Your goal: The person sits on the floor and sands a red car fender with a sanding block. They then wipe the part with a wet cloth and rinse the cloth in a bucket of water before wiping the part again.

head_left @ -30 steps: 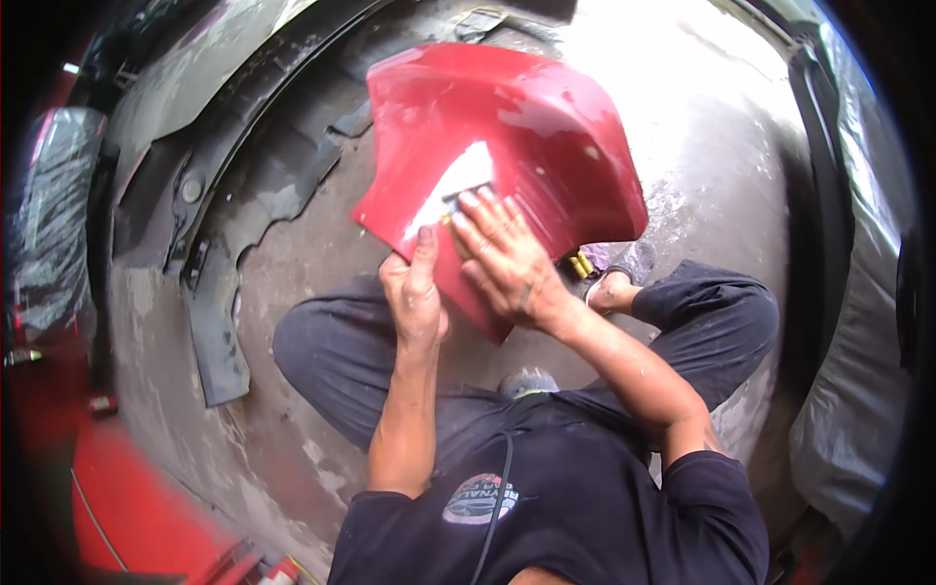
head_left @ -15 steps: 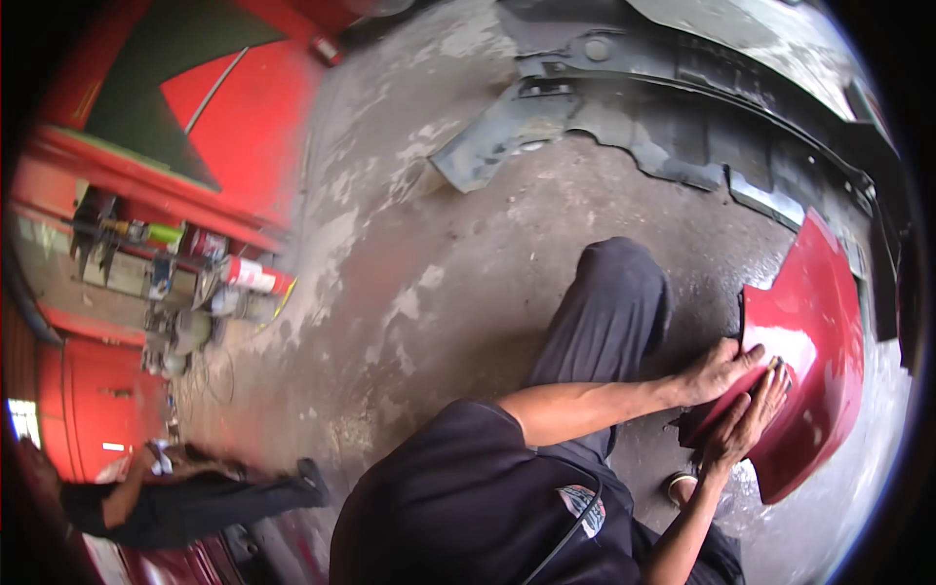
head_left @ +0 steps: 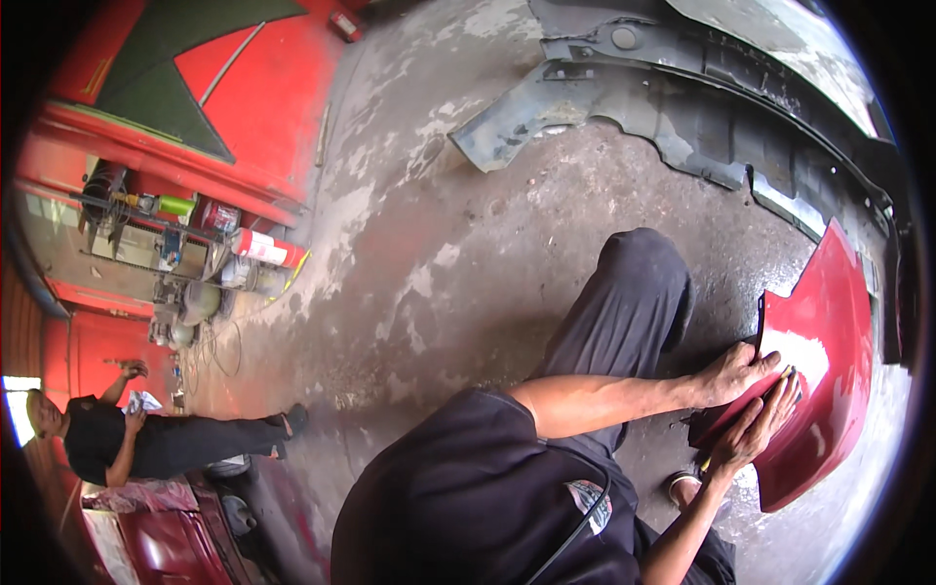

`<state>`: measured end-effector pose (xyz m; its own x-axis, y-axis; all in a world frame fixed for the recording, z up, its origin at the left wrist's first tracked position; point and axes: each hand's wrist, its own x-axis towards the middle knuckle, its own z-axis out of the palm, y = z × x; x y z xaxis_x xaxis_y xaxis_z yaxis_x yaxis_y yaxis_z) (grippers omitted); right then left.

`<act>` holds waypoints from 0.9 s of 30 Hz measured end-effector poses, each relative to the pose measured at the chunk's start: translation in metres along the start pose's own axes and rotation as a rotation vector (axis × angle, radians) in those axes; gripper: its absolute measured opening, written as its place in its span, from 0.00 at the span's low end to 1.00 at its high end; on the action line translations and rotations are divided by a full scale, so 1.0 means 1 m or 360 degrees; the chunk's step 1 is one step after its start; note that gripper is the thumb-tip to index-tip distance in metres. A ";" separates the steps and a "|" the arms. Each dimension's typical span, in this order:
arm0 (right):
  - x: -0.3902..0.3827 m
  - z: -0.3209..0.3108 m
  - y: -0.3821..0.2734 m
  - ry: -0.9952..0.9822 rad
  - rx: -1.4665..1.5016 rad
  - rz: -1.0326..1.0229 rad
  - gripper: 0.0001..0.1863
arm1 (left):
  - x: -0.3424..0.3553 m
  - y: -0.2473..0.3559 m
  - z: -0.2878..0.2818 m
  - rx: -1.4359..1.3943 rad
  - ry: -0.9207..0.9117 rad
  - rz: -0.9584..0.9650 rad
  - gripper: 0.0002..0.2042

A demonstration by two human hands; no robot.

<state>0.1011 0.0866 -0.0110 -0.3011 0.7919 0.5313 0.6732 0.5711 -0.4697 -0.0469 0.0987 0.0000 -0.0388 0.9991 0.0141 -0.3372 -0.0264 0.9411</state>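
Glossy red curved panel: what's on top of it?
On the red panel lies the right hand, outstretched; the left hand is at its edge, thumb on top. A small dark piece shows by the right hand; its full shape and the surface beneath are covered.

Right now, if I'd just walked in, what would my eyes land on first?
Probably the shiny red panel on the right, with the left hand at its near edge and the right hand laid on it. Next might come the long, dark, jagged-edged part at the upper right, then another person in dark clothes, looking sideways, at the lower left.
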 end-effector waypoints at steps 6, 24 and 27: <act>-0.004 0.005 -0.005 0.0065 0.0113 0.0042 0.26 | -0.003 0.009 0.004 -0.0169 -0.0034 0.0066 0.21; -0.005 0.004 -0.007 0.0028 0.0039 0.0069 0.27 | -0.007 0.018 0.002 -0.0062 -0.0049 -0.0015 0.21; -0.005 0.004 -0.006 0.0021 0.0031 0.0075 0.27 | -0.006 0.011 0.003 -0.0085 -0.0047 -0.0015 0.21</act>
<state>0.0955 0.0801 -0.0134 -0.2603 0.8153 0.5173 0.6730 0.5374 -0.5082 -0.0479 0.0921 0.0111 -0.0082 0.9998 0.0162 -0.3872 -0.0181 0.9218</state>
